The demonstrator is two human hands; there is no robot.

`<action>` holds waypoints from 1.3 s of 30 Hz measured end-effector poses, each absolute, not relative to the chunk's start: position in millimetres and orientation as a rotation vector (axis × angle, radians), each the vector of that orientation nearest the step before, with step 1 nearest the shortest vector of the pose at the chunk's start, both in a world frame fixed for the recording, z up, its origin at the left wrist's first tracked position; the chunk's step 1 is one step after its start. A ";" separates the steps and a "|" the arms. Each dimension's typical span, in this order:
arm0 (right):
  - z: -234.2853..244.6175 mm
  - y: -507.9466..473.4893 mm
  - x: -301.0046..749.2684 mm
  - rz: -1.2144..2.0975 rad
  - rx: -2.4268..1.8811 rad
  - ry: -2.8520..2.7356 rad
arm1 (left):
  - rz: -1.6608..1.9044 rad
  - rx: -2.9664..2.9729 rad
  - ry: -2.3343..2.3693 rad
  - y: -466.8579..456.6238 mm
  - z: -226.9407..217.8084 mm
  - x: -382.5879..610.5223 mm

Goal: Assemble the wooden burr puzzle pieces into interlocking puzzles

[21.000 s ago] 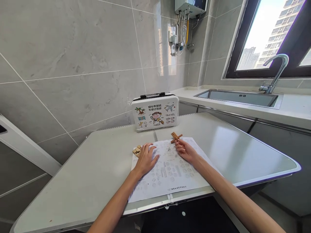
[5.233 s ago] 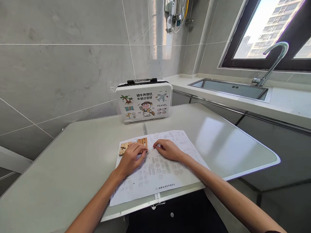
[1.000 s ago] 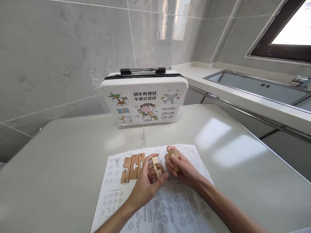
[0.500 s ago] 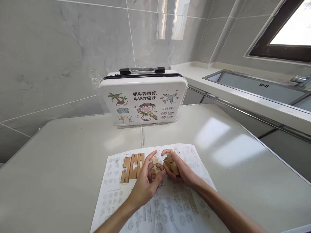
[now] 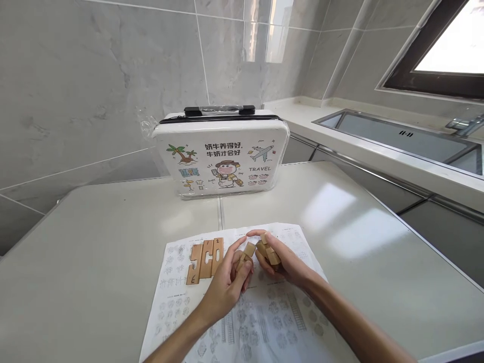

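My left hand (image 5: 227,285) is closed on a notched wooden puzzle piece (image 5: 247,250), pinched between thumb and fingers. Close beside it, my right hand (image 5: 285,259) grips a second wooden puzzle piece (image 5: 267,250). The two pieces nearly touch above a printed instruction sheet (image 5: 245,317) that lies on the table. To the left of my left hand, three more notched wooden pieces (image 5: 206,259) lie flat side by side on the sheet, with numbers written on them.
A white cartoon-printed case (image 5: 221,156) with a black handle stands at the back of the pale table (image 5: 94,252) against the tiled wall. A counter with a steel sink (image 5: 397,136) runs along the right, under a window.
Both hands have drawn closer together, bringing the two held pieces nearly into contact. The three flat pieces have stayed where they were.
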State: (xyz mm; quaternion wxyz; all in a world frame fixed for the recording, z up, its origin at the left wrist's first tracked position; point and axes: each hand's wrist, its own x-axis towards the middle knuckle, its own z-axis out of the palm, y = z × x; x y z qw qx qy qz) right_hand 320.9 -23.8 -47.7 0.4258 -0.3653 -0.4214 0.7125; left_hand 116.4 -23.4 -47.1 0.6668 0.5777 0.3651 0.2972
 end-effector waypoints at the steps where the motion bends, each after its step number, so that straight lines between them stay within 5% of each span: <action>1: -48.8 -23.9 321.9 1.834 -0.879 -1.060 | 0.679 1.285 0.825 -23.9 -47.8 116.9; 14: -56.5 -24.5 321.5 2.249 -0.588 -1.088 | 0.616 1.416 0.819 -28.2 -42.6 117.4; 27: -46.1 -36.8 299.4 1.609 -1.013 -1.088 | 0.966 1.845 1.086 -32.6 -56.0 119.2; 39: -50.5 -36.9 299.4 1.637 -1.033 -1.113 | 0.949 1.854 1.018 -32.5 -49.9 115.8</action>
